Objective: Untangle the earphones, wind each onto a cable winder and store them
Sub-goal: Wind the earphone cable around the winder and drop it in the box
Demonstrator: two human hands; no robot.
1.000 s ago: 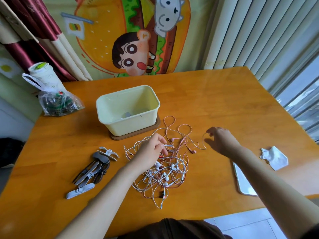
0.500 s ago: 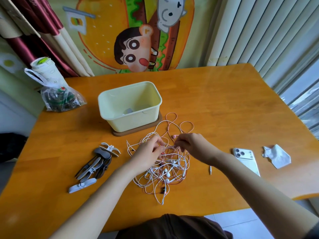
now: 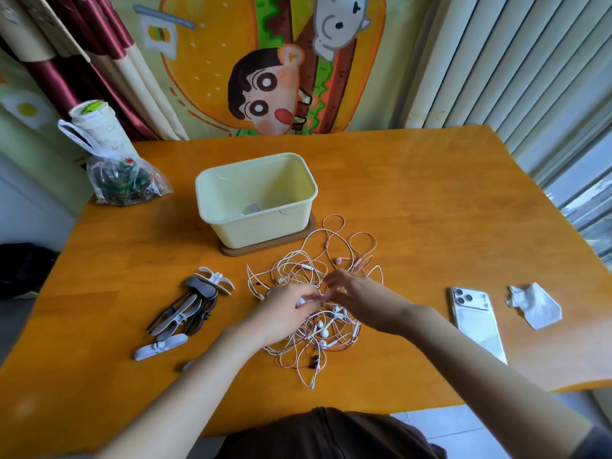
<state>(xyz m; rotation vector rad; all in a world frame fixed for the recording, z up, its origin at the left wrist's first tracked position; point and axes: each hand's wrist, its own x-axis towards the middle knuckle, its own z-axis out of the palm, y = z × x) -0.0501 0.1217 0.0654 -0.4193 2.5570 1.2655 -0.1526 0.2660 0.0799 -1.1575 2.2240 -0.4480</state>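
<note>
Item 1: we log a tangle of white and pink wired earphones (image 3: 326, 329), lying loose on the orange wooden table (image 3: 414, 200), directly under and around both hands.

Item 2: left hand (image 3: 286, 313). Its fingers are curled down into the heap and close on white cord and an earbud at its upper middle.

Item 3: right hand (image 3: 361, 301). Its thumb and forefinger are drawn together in a pinch on a strand, and the tips touch the left hand's fingertips. Pink loops spread on the table just beyond this grip.

Item 4: a pile of grey and white plastic cable winders (image 3: 188, 313), to the left of the grip, apart from the cords. One pale winder lies nearest us.

Item 5: a pale yellow rectangular plastic box (image 3: 265, 231), beyond the grip and slightly left, standing on a brown flat base (image 3: 231, 251). The farthest pink loop lies just beside that base.

Item 6: a white smartphone (image 3: 477, 321), camera side up, to the right of the grip.

Item 7: a crumpled white tissue (image 3: 536, 308), further right again.

Item 8: a clear plastic bag (image 3: 122, 180) of dark contents, far left and beyond, at the table's corner.
</note>
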